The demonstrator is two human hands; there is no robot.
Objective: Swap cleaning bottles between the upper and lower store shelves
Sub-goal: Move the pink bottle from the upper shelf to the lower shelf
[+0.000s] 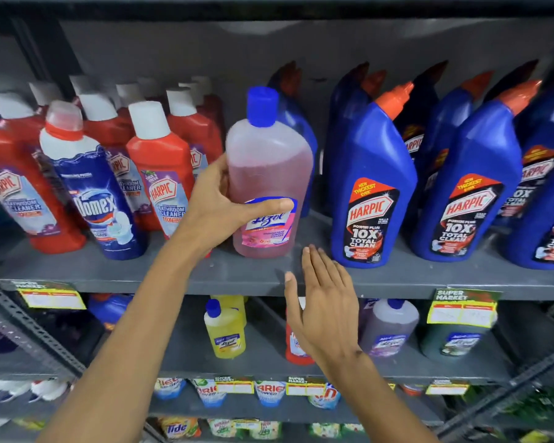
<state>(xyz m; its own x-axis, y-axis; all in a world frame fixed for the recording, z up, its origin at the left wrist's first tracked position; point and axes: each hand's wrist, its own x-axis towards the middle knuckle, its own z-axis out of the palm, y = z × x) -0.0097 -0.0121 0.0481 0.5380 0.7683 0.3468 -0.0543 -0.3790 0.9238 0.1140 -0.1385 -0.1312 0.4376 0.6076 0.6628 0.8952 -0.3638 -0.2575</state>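
Note:
A pink Lizol bottle (269, 174) with a blue cap stands on the upper shelf (237, 273), in a gap between red and blue bottles. My left hand (227, 206) is wrapped around its left side and label. My right hand (323, 302) hovers flat and open just below and right of the bottle, in front of the shelf edge, touching nothing. On the lower shelf (269, 366) stand a yellow Lizol bottle (224, 334), a purple Lizol bottle (389, 330), a dark green Lizol bottle (454, 343) and a red bottle (293, 350) partly hidden behind my right wrist.
Red Harpic bottles (160, 174) and a blue Domex bottle (93, 193) crowd the upper shelf's left. Blue Harpic bottles (368, 187) fill its right. Yellow price tags (461, 311) hang on the shelf edges. Detergent packs (269, 394) sit on lower shelves.

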